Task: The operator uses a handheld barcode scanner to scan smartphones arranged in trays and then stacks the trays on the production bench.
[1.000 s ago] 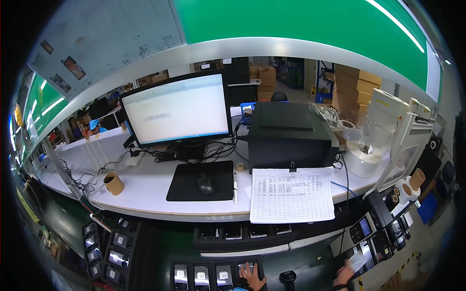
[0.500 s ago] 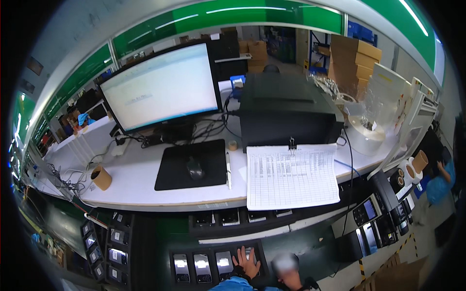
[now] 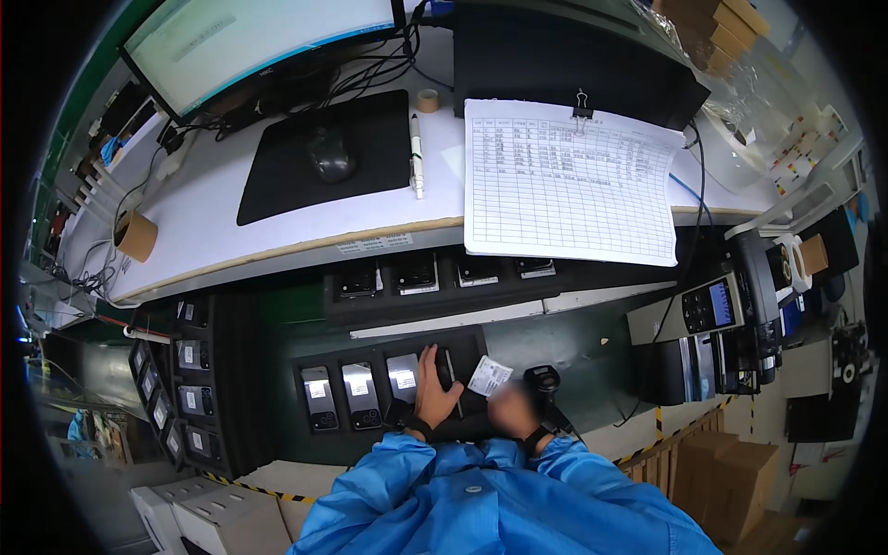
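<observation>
Hands at the near edge of a dark workbench, seen from above. The left hand (image 3: 433, 393) lies flat, fingers spread, resting on a slim black rectangular phone (image 3: 447, 370) seated in a black foam tray (image 3: 388, 347); its glossy dark face shows between the fingers. Left of that hand, three more phones with lit screens (image 3: 361, 388) sit in the same tray. The right hand (image 3: 509, 410) is blurred; whether it is clenched or released cannot be told. Just beyond it lies a small white label card (image 3: 489, 376), and to its right stands a black handheld scanner (image 3: 542, 379).
</observation>
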Action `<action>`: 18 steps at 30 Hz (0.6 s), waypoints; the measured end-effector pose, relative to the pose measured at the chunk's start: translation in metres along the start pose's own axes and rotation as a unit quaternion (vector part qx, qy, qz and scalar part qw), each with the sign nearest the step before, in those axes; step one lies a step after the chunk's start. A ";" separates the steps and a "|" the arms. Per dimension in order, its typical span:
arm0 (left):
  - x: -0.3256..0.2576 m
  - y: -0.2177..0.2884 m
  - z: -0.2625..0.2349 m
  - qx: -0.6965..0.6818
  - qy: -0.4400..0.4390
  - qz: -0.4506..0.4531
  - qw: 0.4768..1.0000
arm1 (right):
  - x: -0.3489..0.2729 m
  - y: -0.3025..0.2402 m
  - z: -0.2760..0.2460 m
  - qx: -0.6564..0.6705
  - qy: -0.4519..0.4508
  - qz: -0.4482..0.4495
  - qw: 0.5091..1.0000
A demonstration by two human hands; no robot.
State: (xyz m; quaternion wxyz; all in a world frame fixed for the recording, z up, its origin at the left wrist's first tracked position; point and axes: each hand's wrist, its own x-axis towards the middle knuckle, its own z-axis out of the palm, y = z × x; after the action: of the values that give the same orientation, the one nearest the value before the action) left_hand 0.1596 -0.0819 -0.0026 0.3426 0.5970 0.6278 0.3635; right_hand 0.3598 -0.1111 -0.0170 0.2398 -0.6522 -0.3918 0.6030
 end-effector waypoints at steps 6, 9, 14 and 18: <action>-0.011 -0.018 0.001 -0.040 -0.013 -0.013 0.999 | 0.028 0.017 0.015 -0.222 -0.289 -0.015 0.931; -0.009 -0.021 0.009 -0.010 0.000 -0.026 1.000 | 0.030 0.006 0.028 -0.264 -0.221 0.071 0.936; -0.007 -0.019 0.026 0.072 0.013 -0.063 0.995 | 0.013 -0.015 0.021 -0.275 -0.162 0.107 0.942; -0.008 -0.012 0.037 0.120 0.044 -0.066 0.990 | -0.016 -0.018 -0.003 -0.330 -0.074 0.081 0.938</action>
State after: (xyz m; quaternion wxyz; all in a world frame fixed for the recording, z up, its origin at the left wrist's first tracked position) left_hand 0.1858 -0.0887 -0.0314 0.2635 0.5747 0.7192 0.2882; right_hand 0.3589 -0.1128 0.0068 -0.0683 -0.6779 -0.5310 0.5038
